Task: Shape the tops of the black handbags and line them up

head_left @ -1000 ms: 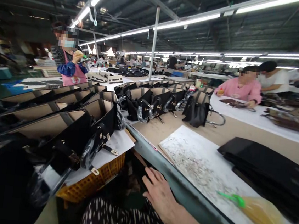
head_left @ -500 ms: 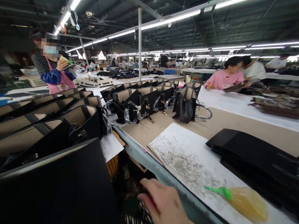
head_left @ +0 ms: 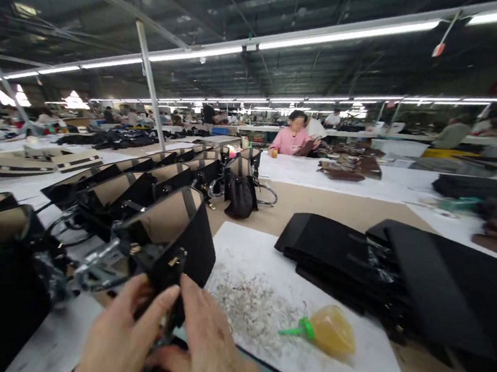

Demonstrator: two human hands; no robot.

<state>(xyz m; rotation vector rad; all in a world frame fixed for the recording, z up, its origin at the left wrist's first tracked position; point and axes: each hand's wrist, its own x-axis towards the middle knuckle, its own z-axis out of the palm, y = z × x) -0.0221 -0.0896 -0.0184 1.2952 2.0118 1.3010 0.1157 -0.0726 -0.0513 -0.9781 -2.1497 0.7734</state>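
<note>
A black handbag (head_left: 198,243) with a beige lining and a small gold-coloured clasp stands open-topped before me, at the near edge of the white sheet. My left hand (head_left: 120,326) grips the lower front of this bag, thumb pointing up toward the clasp. Close beside it, my right hand (head_left: 210,336) has its fingers closed on the dark strap piece below the clasp. The fingertips partly hide what they pinch. Clear plastic wrap (head_left: 96,262) covers the bag's handle on the left.
Rows of similar handbags (head_left: 115,187) stand on the left and behind. A yellow squeeze bottle (head_left: 333,331) with a green nozzle lies on the white sheet (head_left: 258,305), among scattered thread bits. Flat black bag pieces (head_left: 438,283) lie at right. A person in pink (head_left: 289,140) sits across the table.
The view has turned to the right. My right hand, empty over the table edge before, now holds a handbag in front of me. My left hand has come into view on it.
</note>
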